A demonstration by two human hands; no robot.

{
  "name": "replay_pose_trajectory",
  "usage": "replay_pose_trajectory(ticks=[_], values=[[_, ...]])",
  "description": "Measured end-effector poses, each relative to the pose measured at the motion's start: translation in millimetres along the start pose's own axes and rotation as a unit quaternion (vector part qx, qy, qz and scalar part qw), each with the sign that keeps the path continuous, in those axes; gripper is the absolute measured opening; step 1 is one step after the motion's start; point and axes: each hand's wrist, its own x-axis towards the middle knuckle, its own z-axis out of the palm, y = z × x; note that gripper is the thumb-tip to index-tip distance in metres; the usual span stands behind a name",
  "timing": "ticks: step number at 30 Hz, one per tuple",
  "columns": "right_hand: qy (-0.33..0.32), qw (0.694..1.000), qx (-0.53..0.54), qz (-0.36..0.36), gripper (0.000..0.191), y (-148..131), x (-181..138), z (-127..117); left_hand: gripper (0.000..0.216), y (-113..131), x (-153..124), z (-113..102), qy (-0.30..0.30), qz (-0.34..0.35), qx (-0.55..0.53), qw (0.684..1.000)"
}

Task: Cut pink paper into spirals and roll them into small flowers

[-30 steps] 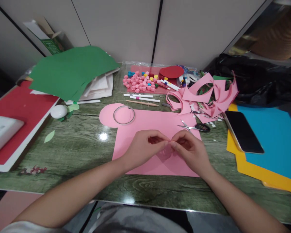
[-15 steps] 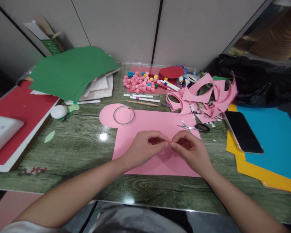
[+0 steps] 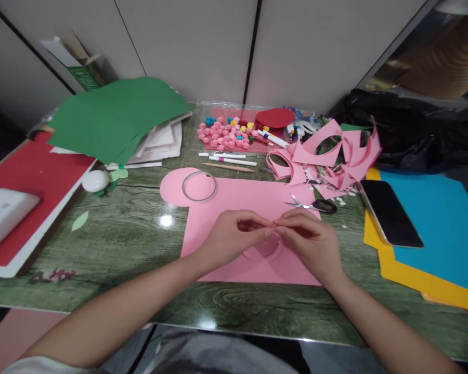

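My left hand and my right hand meet fingertip to fingertip, each in a closed pinch. Between and below them hangs a thin pink paper piece with a curved edge, mostly hidden by the fingers and hard to tell from what lies under it. Both hands are over a large pink paper sheet. Scissors lie with parted blades at the sheet's upper right. A clear ring rests on pink paper circles at its upper left.
Pink paper offcuts heap behind the scissors. Further back are small pink rolled pieces, white pens and a pointed wooden stick. A phone lies on blue paper at right; green paper at left.
My right hand's fingers have straightened and flattened slightly, still pinching beside the left. More of the pink paper piece's curved edge shows under the fingertips.
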Motion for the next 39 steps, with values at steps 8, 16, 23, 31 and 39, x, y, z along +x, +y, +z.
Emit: replay_pose_trajectory(ticks=[8,16,23,31,39], values=[[0.007,1.0,-0.001,-0.017,0.01,2.6,-1.6,-0.3,0.018,-1.4,-1.5,2.6,-0.007,0.004,-0.029,1.0],[-0.006,1.0,0.009,-0.014,0.012,1.5,-1.4,-0.5,0.012,0.0,-1.0,3.3,-0.003,0.017,-0.006,1.0],[-0.014,1.0,0.016,-0.011,0.017,1.5,-1.0,-0.1,0.013,-0.4,-1.7,5.3,-0.001,0.008,0.01,1.0],[-0.025,0.999,0.031,-0.007,0.02,2.2,0.2,0.2,0.018,6.0,-2.2,6.8,-0.009,0.024,0.0,1.0],[-0.038,0.999,0.03,0.01,0.022,3.6,-0.1,0.5,0.027,5.7,-5.4,6.1,-0.024,0.058,0.007,0.998]])
